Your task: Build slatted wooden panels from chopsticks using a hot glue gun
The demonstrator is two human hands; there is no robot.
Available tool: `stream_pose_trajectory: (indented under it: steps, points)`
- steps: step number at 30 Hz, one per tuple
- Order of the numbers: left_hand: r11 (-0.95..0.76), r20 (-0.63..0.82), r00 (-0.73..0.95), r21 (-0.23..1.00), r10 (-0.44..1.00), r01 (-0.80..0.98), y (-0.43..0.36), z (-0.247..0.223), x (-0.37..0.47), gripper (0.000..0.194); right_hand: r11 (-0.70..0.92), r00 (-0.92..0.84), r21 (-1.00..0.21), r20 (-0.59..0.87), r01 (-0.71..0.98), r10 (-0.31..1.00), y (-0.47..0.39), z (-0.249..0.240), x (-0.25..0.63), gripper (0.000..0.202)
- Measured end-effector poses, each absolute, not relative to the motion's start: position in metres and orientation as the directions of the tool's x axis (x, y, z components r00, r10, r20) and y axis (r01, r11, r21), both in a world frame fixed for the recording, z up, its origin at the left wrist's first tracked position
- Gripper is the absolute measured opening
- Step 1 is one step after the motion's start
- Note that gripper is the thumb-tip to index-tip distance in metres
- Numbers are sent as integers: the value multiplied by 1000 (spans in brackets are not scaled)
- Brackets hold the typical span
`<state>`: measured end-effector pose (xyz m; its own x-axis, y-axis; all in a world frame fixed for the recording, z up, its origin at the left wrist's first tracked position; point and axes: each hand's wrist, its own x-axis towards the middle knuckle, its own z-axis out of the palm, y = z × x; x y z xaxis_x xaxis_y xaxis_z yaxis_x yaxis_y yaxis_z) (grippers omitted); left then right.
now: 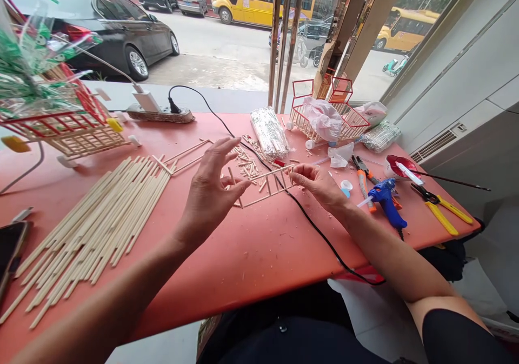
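Note:
A small ladder-like frame of thin wooden sticks (270, 194) is held above the red table between both hands. My right hand (316, 183) pinches its right end, thumb against fingertips. At its left end is my left hand (214, 185), thumb and lower finger around the end stick, upper fingers raised. Short cut stick pieces (247, 164) lie scattered behind the frame. To the left of my left hand, a large pile of long wooden sticks (101, 212) is spread out. Another stick outline (188, 150) lies behind my left hand.
Red table (243, 256) bears a blue glue gun (387, 202), orange pliers (363, 183), yellow-handled cutters (441, 210), a wrapped bundle (270, 131), two small stick carts (81, 131), (324, 118) and a power strip (162, 115). A black cable (312, 220) crosses under the frame.

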<state>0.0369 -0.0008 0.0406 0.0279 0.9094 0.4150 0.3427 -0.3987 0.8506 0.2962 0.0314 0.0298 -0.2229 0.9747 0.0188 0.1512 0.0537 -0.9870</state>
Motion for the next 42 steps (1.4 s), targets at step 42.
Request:
stream_pose_trajectory:
  steps: [42]
  points:
    - [94, -100, 89, 993, 991, 67, -42, 33, 55, 26, 489, -347, -702, 350, 518, 870, -4, 24, 260, 13]
